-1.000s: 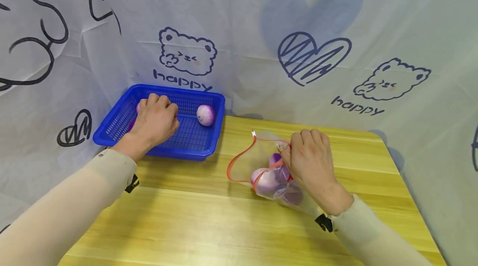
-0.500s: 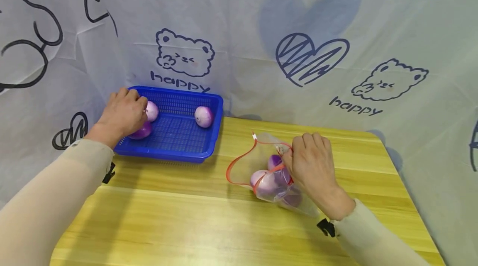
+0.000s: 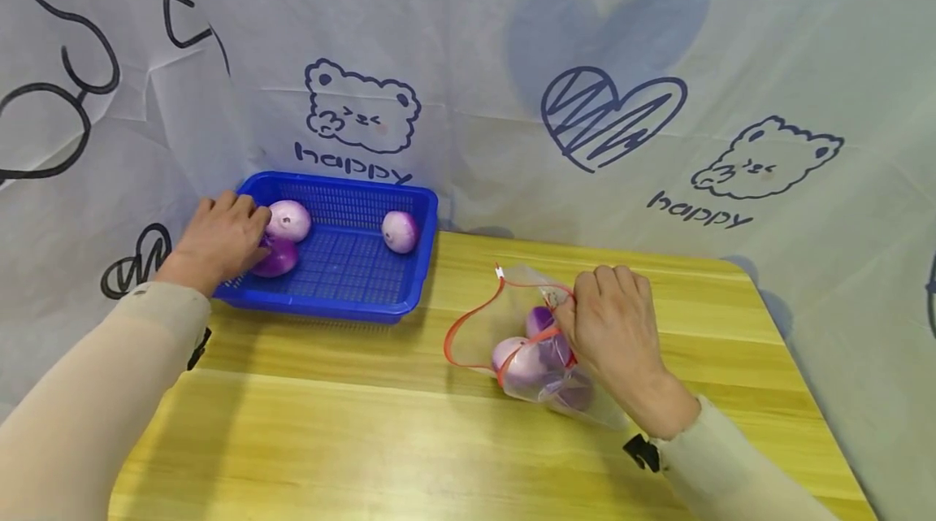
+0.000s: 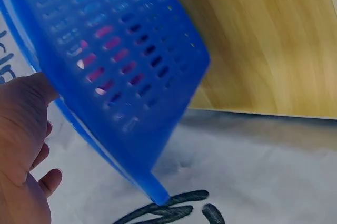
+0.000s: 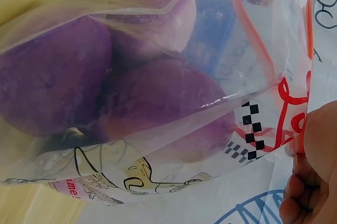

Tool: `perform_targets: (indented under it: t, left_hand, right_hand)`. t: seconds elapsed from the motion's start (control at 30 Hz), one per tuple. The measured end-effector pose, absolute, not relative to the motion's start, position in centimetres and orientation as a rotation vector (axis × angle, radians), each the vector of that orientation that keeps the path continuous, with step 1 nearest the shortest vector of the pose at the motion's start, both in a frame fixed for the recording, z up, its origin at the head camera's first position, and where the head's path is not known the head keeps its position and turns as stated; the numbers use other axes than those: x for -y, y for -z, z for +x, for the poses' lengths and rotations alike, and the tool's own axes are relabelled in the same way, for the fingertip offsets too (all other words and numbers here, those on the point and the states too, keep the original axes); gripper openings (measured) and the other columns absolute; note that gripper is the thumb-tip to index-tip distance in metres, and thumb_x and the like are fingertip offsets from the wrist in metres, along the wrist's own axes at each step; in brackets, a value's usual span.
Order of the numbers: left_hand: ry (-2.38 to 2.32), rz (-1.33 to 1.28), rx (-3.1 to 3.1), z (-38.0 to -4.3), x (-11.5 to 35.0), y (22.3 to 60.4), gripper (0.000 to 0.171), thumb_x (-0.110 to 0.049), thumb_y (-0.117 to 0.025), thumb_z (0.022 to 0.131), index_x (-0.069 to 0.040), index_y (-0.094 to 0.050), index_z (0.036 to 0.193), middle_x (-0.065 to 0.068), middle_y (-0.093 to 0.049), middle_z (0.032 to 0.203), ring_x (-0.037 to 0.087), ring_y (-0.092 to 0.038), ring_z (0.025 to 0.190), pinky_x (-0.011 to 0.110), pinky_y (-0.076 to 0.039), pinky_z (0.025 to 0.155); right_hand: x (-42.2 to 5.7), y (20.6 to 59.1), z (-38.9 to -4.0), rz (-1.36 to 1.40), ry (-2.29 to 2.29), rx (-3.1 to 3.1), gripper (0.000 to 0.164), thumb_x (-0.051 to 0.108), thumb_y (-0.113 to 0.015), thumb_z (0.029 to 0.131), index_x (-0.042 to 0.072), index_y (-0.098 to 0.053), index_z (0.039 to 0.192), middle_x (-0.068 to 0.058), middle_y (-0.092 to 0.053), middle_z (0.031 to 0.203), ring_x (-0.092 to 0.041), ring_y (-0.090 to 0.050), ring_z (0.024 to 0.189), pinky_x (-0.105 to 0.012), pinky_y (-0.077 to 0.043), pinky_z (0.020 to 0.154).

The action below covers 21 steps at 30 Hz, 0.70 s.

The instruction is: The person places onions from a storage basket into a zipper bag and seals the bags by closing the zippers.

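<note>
My left hand [image 3: 225, 243] straddles the left rim of a blue plastic basket [image 3: 351, 306], thumb inside, curled fingers [image 4: 50, 182] outside. Just beside the thumb lies a dark purple onion [image 3: 278, 259]; a pale pink-purple onion [image 3: 290, 220] touches it. Across the basket, by the right wall, sits another pale onion [image 3: 399, 232]. My right hand [image 3: 617, 326] pinches the edge of a clear zip bag [image 3: 475, 318] with a red zipper strip. Its mouth gapes to the left. Several onions [image 5: 168, 103] are inside, including a pale one [image 3: 521, 358].
A yellow wood-grain table [image 3: 409, 440] carries both basket and bag. White cloth [image 3: 483, 41] printed with bears and hearts hangs behind and along the sides. The basket stands close to this cloth at the back left.
My left hand has moved left from the basket's middle to its left rim, uncovering the two onions there. My right hand and the bag have stayed nearly still.
</note>
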State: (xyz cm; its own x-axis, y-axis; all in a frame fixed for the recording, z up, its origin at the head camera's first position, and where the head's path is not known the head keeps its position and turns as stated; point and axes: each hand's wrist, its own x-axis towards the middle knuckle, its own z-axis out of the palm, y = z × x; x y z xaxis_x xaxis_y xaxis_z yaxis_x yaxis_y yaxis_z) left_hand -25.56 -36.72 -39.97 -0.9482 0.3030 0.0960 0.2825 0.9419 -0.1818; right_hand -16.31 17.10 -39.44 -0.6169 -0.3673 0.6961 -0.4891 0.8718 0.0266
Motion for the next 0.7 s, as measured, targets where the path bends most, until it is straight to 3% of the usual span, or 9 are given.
perform_targets:
  t: [0.1, 0.2, 0.43, 0.7]
  left_hand:
    - [-0.317, -0.482, 2.975, -25.7, 37.4, 40.3, 0.052, -0.026, -0.082, 0.091, 0.005, -0.055, 0.123, 0.029, -0.055, 0.120, 0.051, -0.047, 0.114, 0.070, -0.039, 0.093]
    - [-0.382, -0.511, 2.962, -25.7, 38.1, 40.7, 0.041, -0.017, -0.079, 0.091, 0.006, -0.057, 0.118, 0.029, -0.057, 0.114, 0.051, -0.049, 0.110, 0.069, -0.040, 0.090]
    - [-0.514, -0.521, 2.996, -25.5, 38.0, 40.8, 0.017, -0.002, -0.056, 0.101, 0.006, -0.059, 0.116, 0.028, -0.056, 0.111, 0.050, -0.048, 0.109, 0.068, -0.040, 0.090]
    - [-0.575, -0.609, 2.926, -25.6, 37.4, 40.9, 0.016, 0.003, -0.054, 0.098, 0.000, -0.068, 0.104, 0.025, -0.057, 0.108, 0.048, -0.049, 0.108, 0.064, -0.042, 0.087]
  right_hand:
    - [-17.1, 39.5, -16.3, 0.624, -0.220, 2.275, 0.027, 0.020, -0.042, 0.094, 0.008, -0.040, 0.071, -0.008, -0.039, 0.068, -0.035, -0.042, 0.065, -0.045, -0.033, 0.067]
    - [-17.1, 39.6, -16.3, 0.627, -0.218, 2.260, 0.027, 0.020, -0.042, 0.094, 0.008, -0.040, 0.070, -0.008, -0.039, 0.067, -0.035, -0.042, 0.065, -0.045, -0.034, 0.066]
    - [-17.1, 39.9, -16.5, 0.632, -0.224, 2.219, 0.026, 0.019, -0.043, 0.093, 0.008, -0.040, 0.070, -0.008, -0.038, 0.067, -0.034, -0.042, 0.064, -0.046, -0.034, 0.065]
    - [-17.2, 40.0, -16.5, 0.623, -0.236, 2.216, 0.025, 0.017, -0.044, 0.091, 0.008, -0.041, 0.069, -0.007, -0.038, 0.066, -0.033, -0.041, 0.064, -0.046, -0.034, 0.065]
